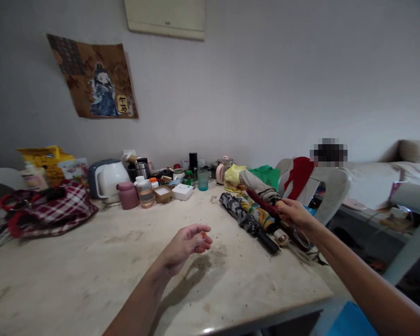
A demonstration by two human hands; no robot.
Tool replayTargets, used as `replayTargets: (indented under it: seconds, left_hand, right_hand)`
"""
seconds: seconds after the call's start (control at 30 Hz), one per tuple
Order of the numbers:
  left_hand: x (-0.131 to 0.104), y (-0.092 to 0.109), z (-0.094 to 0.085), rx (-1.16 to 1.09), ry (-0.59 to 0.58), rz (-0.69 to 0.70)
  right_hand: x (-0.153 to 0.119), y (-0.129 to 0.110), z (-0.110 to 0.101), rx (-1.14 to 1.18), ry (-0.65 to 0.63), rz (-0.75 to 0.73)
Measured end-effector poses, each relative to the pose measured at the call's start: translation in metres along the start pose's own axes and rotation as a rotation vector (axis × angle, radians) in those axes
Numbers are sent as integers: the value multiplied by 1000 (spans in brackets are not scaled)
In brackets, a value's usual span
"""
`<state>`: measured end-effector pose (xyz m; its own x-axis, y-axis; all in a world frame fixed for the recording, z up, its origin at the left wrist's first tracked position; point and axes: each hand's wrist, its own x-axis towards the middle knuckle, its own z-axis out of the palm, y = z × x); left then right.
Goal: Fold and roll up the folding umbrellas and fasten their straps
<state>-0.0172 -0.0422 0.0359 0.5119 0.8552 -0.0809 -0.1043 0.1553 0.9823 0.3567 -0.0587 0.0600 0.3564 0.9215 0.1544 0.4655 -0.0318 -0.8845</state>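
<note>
My right hand [294,214] is closed around the handle end of a folded beige-grey umbrella [259,185] at the table's right side. Beside it lie a dark red umbrella [262,201], a yellow floral umbrella [255,208] and a grey-and-black patterned umbrella [238,211] with a black handle. Over the middle of the table hovers my left hand [185,247], fingers loosely curled and thumb apart. A small orange-red spot shows by its fingertips; I cannot tell what it is.
On the pale table [126,275], a white kettle [114,179], pink jar [128,195], white box [182,192] and blue glass [203,181] line the wall side. A plaid bag [61,210] lies left. Chairs [331,191] and a person [329,151] are right.
</note>
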Motion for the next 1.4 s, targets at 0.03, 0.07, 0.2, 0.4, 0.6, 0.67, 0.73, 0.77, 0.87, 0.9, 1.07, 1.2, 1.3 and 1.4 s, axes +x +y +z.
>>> replayTargets:
  seconds: [0.03, 0.07, 0.2, 0.4, 0.6, 0.67, 0.73, 0.77, 0.87, 0.9, 1.07, 1.2, 1.3, 1.4]
  left_hand:
    - [0, 0, 1, -5, 1, 2]
    - [-1, 0, 2, -16, 3, 7]
    - [2, 1, 5, -90, 40, 74]
    - [13, -2, -3, -192, 244, 390]
    - [23, -12, -15, -93, 369, 565]
    - [27, -17, -18, 35, 430, 546]
    - [30, -22, -21, 185, 490, 548]
    - [31, -23, -22, 264, 516, 561]
    - [29, -19, -22, 501, 605, 611]
    - [27, -17, -21, 562, 636, 623]
    - [8, -5, -9, 374, 411, 699]
    - [-12, 6, -1, -230, -208, 675]
    - [-19, 17, -4, -495, -305, 655]
    - [-13, 21, -11, -662, -115, 597]
  right_hand:
    - [-7, -10, 5, 199, -52, -21]
    - [-14, -21, 11, 415, -122, -40]
    - [-44, -57, 58, 585, -381, -25]
    - [-67, -72, 143, 659, -776, -61]
    - [-54, -62, 184, 514, -881, -125]
    - [-53, -53, 191, 357, -752, -255]
    - [-55, -44, 195, 173, -523, -402]
    - [-57, -39, 196, 97, -420, -452]
    - [-59, -32, 195, 38, -358, -505]
    - [-58, -31, 194, 65, -393, -520]
    - [-41, -25, 183, -180, -289, -577]
    - [-20, -22, 166, -480, 75, -555]
    - [-15, -30, 160, -236, 37, -399]
    - [-31, -44, 163, 269, -365, -161]
